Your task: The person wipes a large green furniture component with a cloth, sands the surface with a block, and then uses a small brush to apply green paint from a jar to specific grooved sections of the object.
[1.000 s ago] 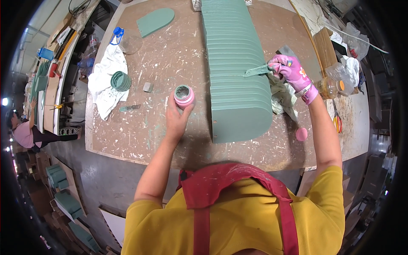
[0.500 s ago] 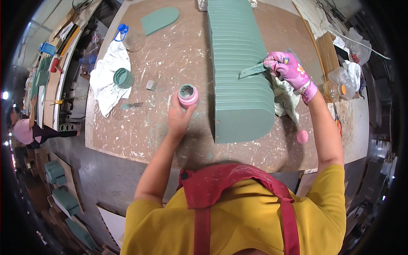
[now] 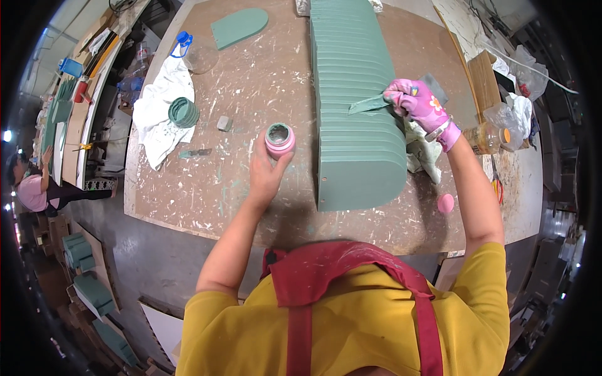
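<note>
My bare left hand (image 3: 266, 175) is closed round a pink open-topped jar (image 3: 279, 147) with grey-green stuff inside, held upright left of the green piece. In a pink flowered glove, my right hand (image 3: 415, 103) grips a flat green-coated tool (image 3: 369, 104); I cannot tell if its end is blade or bristles. The tool's tip is over the ridged top of a stack of green round-ended boards (image 3: 360, 138), near its right side. A crumpled stained cloth (image 3: 421, 153) lies beside the stack, below my glove. Behind the glove a grey sheet (image 3: 434, 89) partly shows.
On the paint-spotted table lie a green tub (image 3: 183, 113), white cloth (image 3: 153, 119), grey block (image 3: 224, 123), small green-smeared blade (image 3: 195, 153), single green board (image 3: 241, 26), pink lid (image 3: 445, 202) and scissors (image 3: 496, 185). Another person (image 3: 37, 188) stands far left.
My right hand has shifted slightly left with the flat tool, whose tip moves a little left over the stack. The left hand keeps hold of the jar.
</note>
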